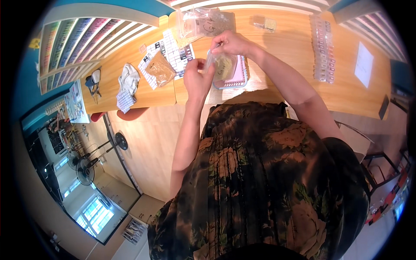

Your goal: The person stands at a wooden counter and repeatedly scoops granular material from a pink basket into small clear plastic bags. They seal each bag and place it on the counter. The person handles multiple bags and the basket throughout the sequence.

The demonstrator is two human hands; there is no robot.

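Head view, both hands pinching small bag, apparently

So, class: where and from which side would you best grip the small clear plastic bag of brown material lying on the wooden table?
Pinch the small clear plastic bag of brown material at its flat, empty upper corner, coming from above: it lies flat on the wooden table, its middle bulging with loose contents.
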